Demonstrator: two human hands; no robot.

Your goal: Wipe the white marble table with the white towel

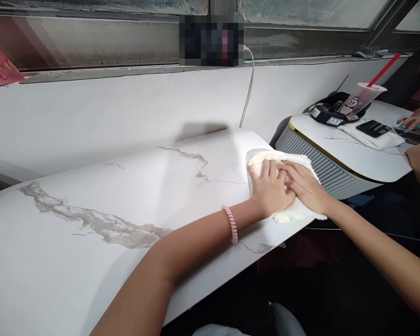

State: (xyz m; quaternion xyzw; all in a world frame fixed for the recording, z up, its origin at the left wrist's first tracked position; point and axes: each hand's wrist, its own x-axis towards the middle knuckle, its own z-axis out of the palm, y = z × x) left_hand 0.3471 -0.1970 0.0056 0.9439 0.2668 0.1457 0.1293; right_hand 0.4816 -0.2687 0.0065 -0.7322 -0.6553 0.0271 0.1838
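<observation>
Towel (297, 210) on marble-patterned tabletop (133, 196)
Our left hand (271, 192) and overlapping right hand (308, 187) lie flat, fingers extended, slightly parted, grasping nothing.

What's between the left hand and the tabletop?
In the head view, a white cloth lies between the left hand and the marbled tabletop.

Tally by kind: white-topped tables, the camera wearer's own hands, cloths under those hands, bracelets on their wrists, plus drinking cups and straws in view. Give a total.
Tables: 2 (near table, ribbed-sided table)
Own hands: 2 (left hand, right hand)
White cloth under them: 1
Pink bracelet: 1
Cup: 1
Red straw: 1
Total: 8
</observation>
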